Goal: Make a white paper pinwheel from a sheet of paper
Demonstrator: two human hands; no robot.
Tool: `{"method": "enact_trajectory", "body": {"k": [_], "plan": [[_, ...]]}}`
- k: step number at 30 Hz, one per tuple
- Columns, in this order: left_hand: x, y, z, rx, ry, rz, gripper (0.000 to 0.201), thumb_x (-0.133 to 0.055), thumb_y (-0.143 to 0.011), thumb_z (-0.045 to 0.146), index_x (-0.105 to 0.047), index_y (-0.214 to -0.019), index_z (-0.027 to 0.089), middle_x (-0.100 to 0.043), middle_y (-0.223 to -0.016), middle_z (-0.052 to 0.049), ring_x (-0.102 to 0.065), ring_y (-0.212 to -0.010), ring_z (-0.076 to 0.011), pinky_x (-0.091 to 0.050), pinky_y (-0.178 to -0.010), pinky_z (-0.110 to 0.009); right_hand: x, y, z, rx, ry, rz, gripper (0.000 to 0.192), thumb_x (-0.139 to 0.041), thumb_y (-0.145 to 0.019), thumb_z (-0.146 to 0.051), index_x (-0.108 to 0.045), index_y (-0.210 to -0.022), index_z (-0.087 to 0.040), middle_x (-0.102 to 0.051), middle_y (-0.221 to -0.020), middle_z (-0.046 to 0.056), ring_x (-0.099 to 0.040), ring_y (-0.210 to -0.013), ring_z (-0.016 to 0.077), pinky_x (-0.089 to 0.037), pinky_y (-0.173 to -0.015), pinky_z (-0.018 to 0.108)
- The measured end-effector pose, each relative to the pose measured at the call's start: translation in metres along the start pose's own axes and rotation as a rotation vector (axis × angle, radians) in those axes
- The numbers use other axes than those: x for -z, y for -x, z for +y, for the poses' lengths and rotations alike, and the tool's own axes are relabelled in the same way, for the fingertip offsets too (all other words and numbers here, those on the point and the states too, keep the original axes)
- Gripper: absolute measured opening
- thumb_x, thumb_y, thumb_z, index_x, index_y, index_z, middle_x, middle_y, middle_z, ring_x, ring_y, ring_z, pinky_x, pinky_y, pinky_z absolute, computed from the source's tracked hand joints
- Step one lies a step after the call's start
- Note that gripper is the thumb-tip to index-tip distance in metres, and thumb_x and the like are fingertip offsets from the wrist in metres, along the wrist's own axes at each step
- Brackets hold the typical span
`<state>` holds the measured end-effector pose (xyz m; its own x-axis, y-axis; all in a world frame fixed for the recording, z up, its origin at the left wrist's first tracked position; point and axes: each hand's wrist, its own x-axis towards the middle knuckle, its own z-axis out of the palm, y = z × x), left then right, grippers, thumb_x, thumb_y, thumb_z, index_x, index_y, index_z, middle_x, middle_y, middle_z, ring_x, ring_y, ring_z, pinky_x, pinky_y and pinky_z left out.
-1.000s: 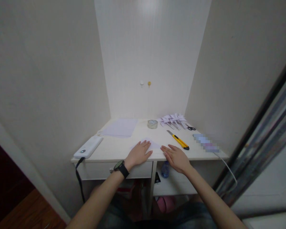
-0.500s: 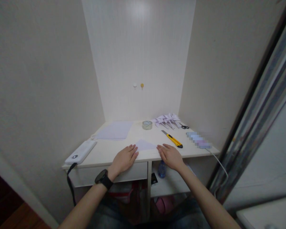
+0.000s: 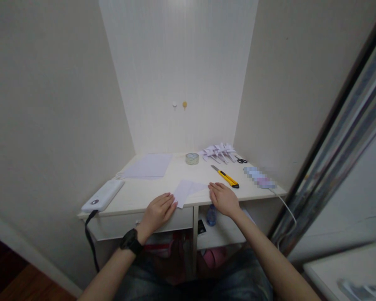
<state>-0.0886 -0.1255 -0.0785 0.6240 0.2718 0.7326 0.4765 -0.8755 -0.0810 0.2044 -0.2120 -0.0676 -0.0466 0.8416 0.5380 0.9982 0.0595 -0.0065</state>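
Observation:
A small folded piece of white paper lies near the front edge of the white desk, with one flap spread out toward the left. My left hand, a black watch on its wrist, has its thumb and fingers closed at the flap's left edge. At the paper's right corner, my right hand rests with fingers stretched out and laid flat. A yellow utility knife with its blade out lies beyond the right hand.
White paper sheets lie back left, behind a white power bank. A tape roll, paper pinwheels and black scissors are at the back. A blurred-out phone-like device with a cable lies right.
The paper went from a flat triangle to one with a flap opened out to the left. My left hand moved slightly left and nearer me. The view has tilted a little.

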Motion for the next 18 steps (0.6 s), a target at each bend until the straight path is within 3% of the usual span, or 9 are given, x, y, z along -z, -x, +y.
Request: {"method": "enact_trajectory", "body": {"k": [4, 8, 11, 14, 18], "plan": [[0.004, 0.001, 0.001, -0.012, 0.041, -0.04, 0.033, -0.057, -0.094, 0.042, -0.073, -0.109, 0.018, -0.074, -0.112, -0.012, -0.068, -0.112, -0.0262, -0.057, -0.1, -0.042, -0.003, 0.0, 0.003, 0.016, -0.023, -0.006, 0.046, -0.033, -0.101, -0.029, -0.062, -0.133, -0.013, -0.062, -0.137, 0.01, -0.055, -0.128, 0.0245, -0.039, -0.112, 0.041], [0.003, 0.0, 0.0, 0.008, 0.082, -0.032, 0.03, -0.053, -0.097, 0.038, -0.075, -0.106, 0.019, -0.075, -0.109, -0.01, -0.069, -0.11, -0.0244, -0.057, -0.1, -0.042, -0.001, -0.003, 0.025, 0.017, -0.041, 0.087, 0.047, -0.036, -0.1, -0.033, -0.059, -0.136, -0.014, -0.056, -0.144, 0.01, -0.042, -0.139, 0.0271, -0.034, -0.115, 0.045], [0.0, -0.002, 0.003, 0.048, 0.104, -0.007, 0.03, -0.05, -0.098, 0.035, -0.075, -0.103, 0.019, -0.076, -0.105, -0.009, -0.07, -0.107, -0.0232, -0.057, -0.099, -0.042, 0.006, -0.01, 0.052, -0.145, 0.062, 0.111, 0.047, -0.037, -0.098, -0.029, -0.061, -0.132, -0.007, -0.057, -0.14, 0.02, -0.043, -0.136, 0.0312, -0.032, -0.114, 0.048], [0.001, -0.007, 0.01, 0.132, 0.109, -0.004, 0.031, -0.052, -0.097, 0.037, -0.076, -0.099, 0.017, -0.076, -0.102, -0.01, -0.07, -0.104, -0.0231, -0.057, -0.097, -0.04, 0.011, -0.017, 0.072, -0.359, 0.15, 0.001, 0.048, -0.046, -0.094, -0.034, -0.063, -0.127, -0.004, -0.063, -0.129, 0.025, -0.054, -0.123, 0.036, -0.04, -0.103, 0.048], [0.005, -0.024, 0.021, 0.289, 0.087, -0.097, 0.026, -0.059, -0.091, 0.036, -0.076, -0.098, 0.018, -0.075, -0.1, -0.009, -0.069, -0.097, -0.0236, -0.056, -0.092, -0.038, 0.012, -0.024, 0.077, -0.424, 0.155, -0.156, 0.046, -0.044, -0.095, -0.042, -0.07, -0.113, -0.008, -0.069, -0.107, 0.024, -0.062, -0.105, 0.0352, -0.046, -0.087, 0.044]]}}
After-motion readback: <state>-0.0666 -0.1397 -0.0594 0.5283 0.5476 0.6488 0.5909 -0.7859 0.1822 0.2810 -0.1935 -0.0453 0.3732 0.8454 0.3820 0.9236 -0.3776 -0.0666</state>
